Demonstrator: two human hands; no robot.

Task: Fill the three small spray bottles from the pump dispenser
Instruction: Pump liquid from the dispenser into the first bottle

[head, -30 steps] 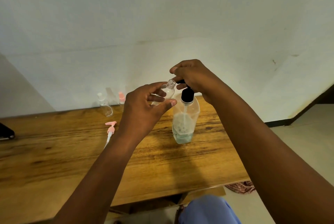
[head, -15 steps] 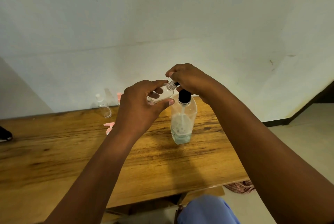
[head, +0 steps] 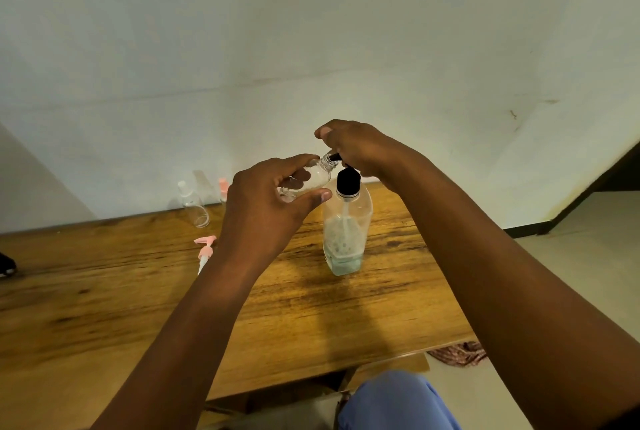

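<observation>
Pump dispenser [head: 347,232] stands upright on the wooden table [head: 104,291] — clear body, black collar, greenish liquid low in the bottom with foam above, so roughly a quarter full at a guess. Left hand [head: 266,207] has thumb and fingers curled round one small spray bottle [head: 313,178], held tilted in the air just left of the dispenser's top, open neck pointing up-right at the black nozzle. Right hand [head: 360,149] sits curled over the pump head, pressing down from above; the head itself is mostly hidden under it. Judgement: filling of this bottle is in progress; how much is inside it I cannot tell. Left of the dispenser, near the wall, a second clear small bottle [head: 194,204] stands, with something pink [head: 223,187] just beside it, blurred — maybe the third bottle. A loose pink sprayer top [head: 204,251] lies on the table left of the dispenser, closer to the person. Handling: small bottle looks light, thin, stiff plastic, likely slippery if soap drips; hold it round the body, not the threaded neck. Dispenser is taller and light when this low, so it could tip — press straight down.
</observation>
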